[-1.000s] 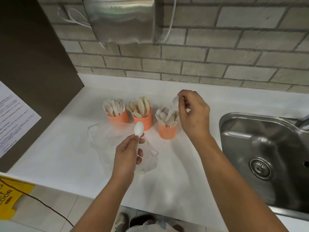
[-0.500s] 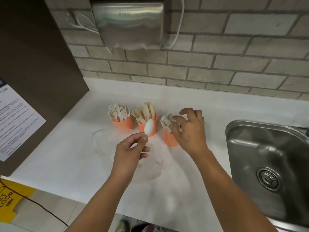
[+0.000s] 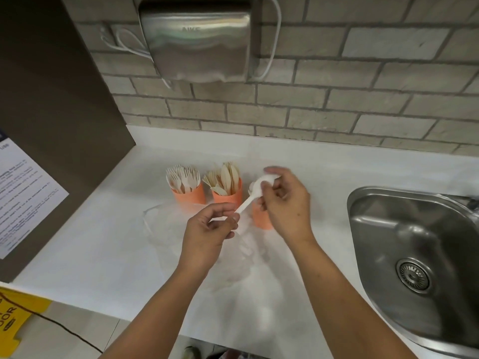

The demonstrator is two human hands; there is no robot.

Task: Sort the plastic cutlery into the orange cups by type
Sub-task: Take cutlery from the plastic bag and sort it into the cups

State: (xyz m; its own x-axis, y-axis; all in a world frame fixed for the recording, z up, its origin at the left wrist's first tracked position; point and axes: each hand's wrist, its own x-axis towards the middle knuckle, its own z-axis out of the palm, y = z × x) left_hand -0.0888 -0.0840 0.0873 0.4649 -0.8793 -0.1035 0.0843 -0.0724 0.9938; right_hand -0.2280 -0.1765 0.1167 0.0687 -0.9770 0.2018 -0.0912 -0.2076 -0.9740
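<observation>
3 orange cups (image 3: 228, 196) stood in a row toward the back edge of the bench (image 3: 90, 242), with forks (image 3: 182, 177) in the left cup (image 3: 189, 196) and knives (image 3: 226, 177) in the middle cup (image 3: 233, 195), so each type kept its own holder. 1 white spoon (image 3: 248, 200) slanted between both hands above the right cup (image 3: 260, 218). The left hand (image 3: 207, 231) pinched its handle tip and the right hand (image 3: 287, 206) curled round its bowl, likely a handover so the right could drop it into that cup. A clear bag (image 3: 160, 224) lay crumpled on the bench beneath the hands, probably the supply, kept close for short reaches.
</observation>
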